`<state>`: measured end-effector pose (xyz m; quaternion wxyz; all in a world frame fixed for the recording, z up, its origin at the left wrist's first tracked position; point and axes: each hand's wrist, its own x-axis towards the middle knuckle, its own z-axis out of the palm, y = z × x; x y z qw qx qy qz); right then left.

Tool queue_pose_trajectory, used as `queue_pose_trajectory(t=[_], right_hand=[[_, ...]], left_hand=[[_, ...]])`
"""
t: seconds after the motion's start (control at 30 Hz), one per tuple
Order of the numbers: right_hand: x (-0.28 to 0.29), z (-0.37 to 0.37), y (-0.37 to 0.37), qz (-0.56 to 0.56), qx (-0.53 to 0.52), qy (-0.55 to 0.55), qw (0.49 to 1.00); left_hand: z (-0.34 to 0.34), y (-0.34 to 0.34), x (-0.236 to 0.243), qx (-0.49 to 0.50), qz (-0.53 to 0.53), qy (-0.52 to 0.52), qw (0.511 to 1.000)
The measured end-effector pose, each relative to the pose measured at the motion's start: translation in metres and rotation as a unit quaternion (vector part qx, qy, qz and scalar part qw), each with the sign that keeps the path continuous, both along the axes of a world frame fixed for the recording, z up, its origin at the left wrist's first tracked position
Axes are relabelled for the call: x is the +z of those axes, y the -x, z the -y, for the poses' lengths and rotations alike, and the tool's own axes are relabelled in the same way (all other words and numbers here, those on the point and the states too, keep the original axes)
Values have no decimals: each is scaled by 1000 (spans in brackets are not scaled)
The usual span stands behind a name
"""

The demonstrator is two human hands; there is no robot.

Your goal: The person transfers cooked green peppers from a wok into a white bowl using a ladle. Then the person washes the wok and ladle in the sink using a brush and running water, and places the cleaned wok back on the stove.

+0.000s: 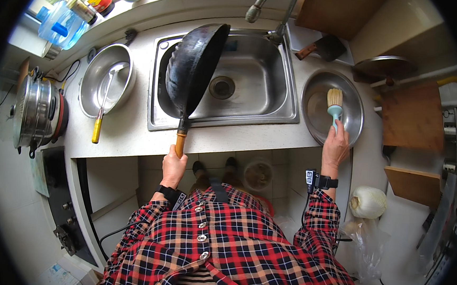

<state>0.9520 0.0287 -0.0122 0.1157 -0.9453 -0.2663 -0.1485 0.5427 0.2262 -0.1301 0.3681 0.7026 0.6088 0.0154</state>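
Note:
My left hand (pixel 173 168) is closed round the wooden handle of a black wok (pixel 192 60). The wok is tilted on its side over the left part of the steel sink (pixel 265 65), its dark outside facing left. In my right hand (pixel 336 146) is the pale blue handle of a scrubbing brush (pixel 335 99) with light bristles pointing away from me. That brush is above the steel basin (pixel 317 85) to the right of the sink; whether it touches the basin I cannot tell.
Left of the sink, a steel bowl (pixel 86 87) holds a ladle (pixel 104 94) with a yellow handle. A faucet (pixel 254 12) rises behind the sink. A cleaver (pixel 328 48) lies at the back right. A cabbage (pixel 368 202) and cutting board (pixel 413 115) are at right.

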Motion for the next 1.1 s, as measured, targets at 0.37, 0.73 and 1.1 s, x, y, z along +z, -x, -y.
queue_pose_trajectory(t=[0.37, 0.73, 1.1], right_hand=[[-10, -1, 1, -5, -8, 27, 1000], [-18, 1, 2, -8, 15, 112, 994], [-28, -68, 130, -252, 261, -50, 930]], left_hand=[[-1, 2, 1, 20, 11, 38, 999], [0, 6, -3, -8, 0, 0, 1000], [-11, 9, 11, 59, 134, 139, 979]])
